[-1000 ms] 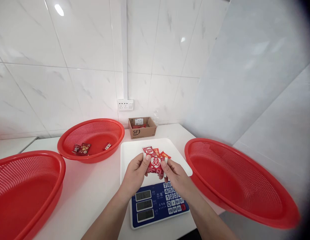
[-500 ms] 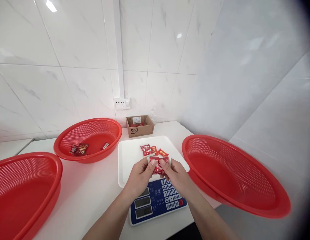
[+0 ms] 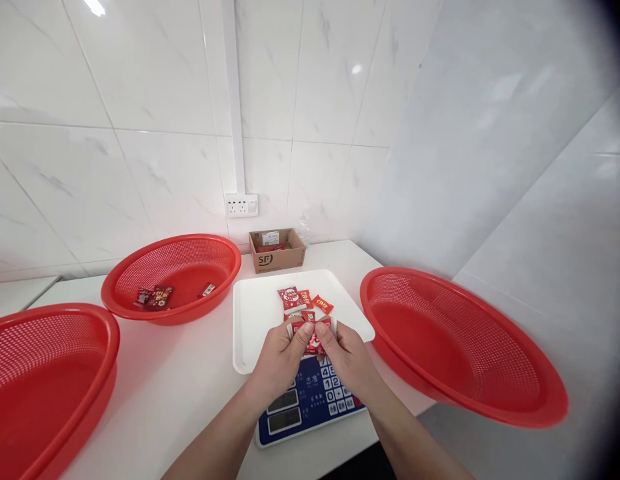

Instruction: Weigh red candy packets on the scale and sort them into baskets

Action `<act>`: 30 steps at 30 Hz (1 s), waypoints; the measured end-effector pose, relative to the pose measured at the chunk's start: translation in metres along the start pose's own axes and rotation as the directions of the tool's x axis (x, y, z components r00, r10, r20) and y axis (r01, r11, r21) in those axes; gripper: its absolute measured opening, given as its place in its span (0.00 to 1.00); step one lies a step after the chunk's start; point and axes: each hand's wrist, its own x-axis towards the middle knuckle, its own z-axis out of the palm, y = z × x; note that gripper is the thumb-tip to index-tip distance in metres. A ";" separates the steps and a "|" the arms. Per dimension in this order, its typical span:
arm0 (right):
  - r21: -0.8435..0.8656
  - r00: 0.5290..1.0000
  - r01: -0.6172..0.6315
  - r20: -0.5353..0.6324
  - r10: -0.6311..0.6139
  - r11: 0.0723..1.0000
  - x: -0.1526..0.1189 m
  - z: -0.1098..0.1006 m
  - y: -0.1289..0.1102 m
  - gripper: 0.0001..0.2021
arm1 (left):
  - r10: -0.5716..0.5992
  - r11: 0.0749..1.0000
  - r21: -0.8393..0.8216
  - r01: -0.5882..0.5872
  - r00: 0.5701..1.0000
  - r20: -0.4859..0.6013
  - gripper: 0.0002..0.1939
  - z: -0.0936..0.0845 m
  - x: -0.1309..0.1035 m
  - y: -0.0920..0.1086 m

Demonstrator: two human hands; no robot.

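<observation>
Head view: the cardboard box at upper centre of the frame carries dark "SF" lettering; the print on its white label is too small to read. The scale at lower centre shows "志准" on its blue panel, with keys 4, 5, 1, 2 and 0 legible; its displays are too dim to make out. The red packet lies at centre, just below the middle of the frame, over the scale's near edge. It is small, glossy and creased, with a pale motif and whitish ends. Left hand and right hand pinch it from either side, thumbs on top. Beyond them, on the white tray, lie other packets, some with yellow lettering, one with white script I cannot read.
</observation>
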 end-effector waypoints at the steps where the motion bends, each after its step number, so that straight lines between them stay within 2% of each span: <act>1: -0.017 1.000 0.011 -0.017 -0.011 1.000 0.000 0.000 0.000 0.21 | 0.011 1.000 0.017 -0.010 1.000 -0.009 0.20 0.000 0.000 0.000; 6: -0.071 0.997 0.022 -0.074 -0.027 0.997 -0.002 0.001 0.000 0.20 | 0.043 0.997 0.067 -0.039 0.997 -0.060 0.19 0.002 -0.001 -0.004; 10: -0.058 0.997 0.026 -0.065 -0.029 0.998 -0.002 0.002 0.000 0.19 | 0.061 0.996 0.075 -0.055 0.995 -0.080 0.18 0.002 -0.001 -0.006; 14: -0.035 0.994 0.093 -0.061 -0.095 0.995 -0.001 0.003 -0.003 0.18 | 0.073 0.995 0.080 -0.066 0.994 -0.084 0.18 0.003 -0.001 -0.004; 21: -0.046 0.993 0.101 -0.064 -0.104 0.994 -0.002 0.003 -0.004 0.18 | 0.057 0.997 0.045 -0.054 0.997 -0.050 0.19 0.003 -0.001 -0.002; 24: -0.014 0.990 0.110 -0.086 -0.110 0.994 -0.002 0.004 -0.004 0.18 | 0.029 0.998 0.065 -0.024 0.996 -0.084 0.21 0.002 -0.001 -0.004; 27: 0.003 0.991 0.072 -0.112 -0.071 0.997 -0.001 0.005 -0.003 0.19 | 0.018 0.997 0.078 -0.008 0.991 -0.132 0.22 0.002 -0.002 -0.007; 30: 0.026 0.996 -0.019 -0.090 0.021 1.000 -0.002 0.006 -0.002 0.22 | 0.014 0.999 0.049 -0.007 0.990 -0.140 0.22 0.002 -0.002 -0.008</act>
